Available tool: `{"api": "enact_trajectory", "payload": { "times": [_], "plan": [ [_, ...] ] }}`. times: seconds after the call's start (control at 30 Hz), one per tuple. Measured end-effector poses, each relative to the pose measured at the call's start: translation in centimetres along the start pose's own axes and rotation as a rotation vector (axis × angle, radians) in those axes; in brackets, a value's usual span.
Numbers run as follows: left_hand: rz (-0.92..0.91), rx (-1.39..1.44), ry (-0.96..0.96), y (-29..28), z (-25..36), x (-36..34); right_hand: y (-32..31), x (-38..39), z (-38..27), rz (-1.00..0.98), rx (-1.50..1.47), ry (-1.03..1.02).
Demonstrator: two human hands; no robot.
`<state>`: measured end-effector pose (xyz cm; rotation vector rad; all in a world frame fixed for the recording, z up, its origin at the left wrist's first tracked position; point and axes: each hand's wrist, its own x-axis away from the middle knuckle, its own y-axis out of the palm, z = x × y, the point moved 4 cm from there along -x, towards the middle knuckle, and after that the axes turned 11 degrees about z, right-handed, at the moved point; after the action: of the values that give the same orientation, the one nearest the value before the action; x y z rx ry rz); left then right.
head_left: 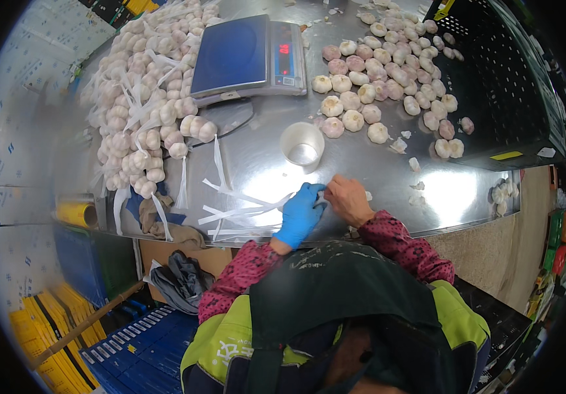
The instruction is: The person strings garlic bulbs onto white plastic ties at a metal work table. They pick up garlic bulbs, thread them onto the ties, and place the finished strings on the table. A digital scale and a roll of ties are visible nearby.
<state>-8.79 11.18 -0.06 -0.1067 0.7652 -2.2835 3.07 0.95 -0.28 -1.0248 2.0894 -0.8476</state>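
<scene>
My left hand point(301, 213), in a blue glove, is close to the table's near edge, its fingers drawn together. My bare right hand point(348, 200) meets it fingertip to fingertip, closed in a pinch. Whatever lies between the fingers is too small to make out. White net strips point(243, 211) lie on the metal table point(266, 141) left of the gloved hand, some running up to it. Just beyond both hands stands a whitish round cup point(302, 146), open at the top. Loose garlic bulbs point(381, 72) spread over the table at the far right.
Netted garlic point(142, 105) is heaped on the left. A digital scale point(250, 56) with a blue plate stands at the back beside it. A black perforated crate point(512, 85) is at the right. Cloths point(165, 220) lie at the near left edge; garlic skins point(399, 145) are scattered about.
</scene>
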Motion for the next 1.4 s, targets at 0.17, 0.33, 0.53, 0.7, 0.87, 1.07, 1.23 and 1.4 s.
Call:
{"api": "enact_trajectory", "payload": {
  "times": [0.17,0.33,0.53,0.7,0.87,1.07,1.23,1.4],
  "plan": [
    [0.110,-0.081,0.035,0.1,-2.5,-0.2,-14.6,-2.1,-0.4,0.500,0.330,-0.234],
    [0.002,-0.205,-0.049,-2.2,0.5,-0.5,-29.1,-0.6,3.7,1.130,0.093,0.205],
    [-0.570,0.790,-0.543,2.4,10.2,-1.3,-22.5,-0.9,1.0,0.235,-0.114,-0.118],
    [-0.496,1.155,-0.851,4.8,12.3,-3.8,-19.8,3.0,0.5,-0.276,-0.273,-0.202],
    [-0.246,1.175,-0.767,4.6,9.6,-4.8,-19.3,7.8,4.9,-0.651,-0.166,-0.112],
    [-0.215,0.974,-0.595,3.0,11.3,-4.2,-19.2,7.4,6.8,-0.537,-0.205,0.002],
    [-0.364,0.820,-0.513,4.2,13.2,-2.1,-18.3,-0.4,2.9,0.040,-0.560,0.152],
    [-0.250,0.808,-0.534,2.6,13.0,-1.7,-15.8,-2.0,1.9,0.003,-0.842,0.302]
  ]
}}
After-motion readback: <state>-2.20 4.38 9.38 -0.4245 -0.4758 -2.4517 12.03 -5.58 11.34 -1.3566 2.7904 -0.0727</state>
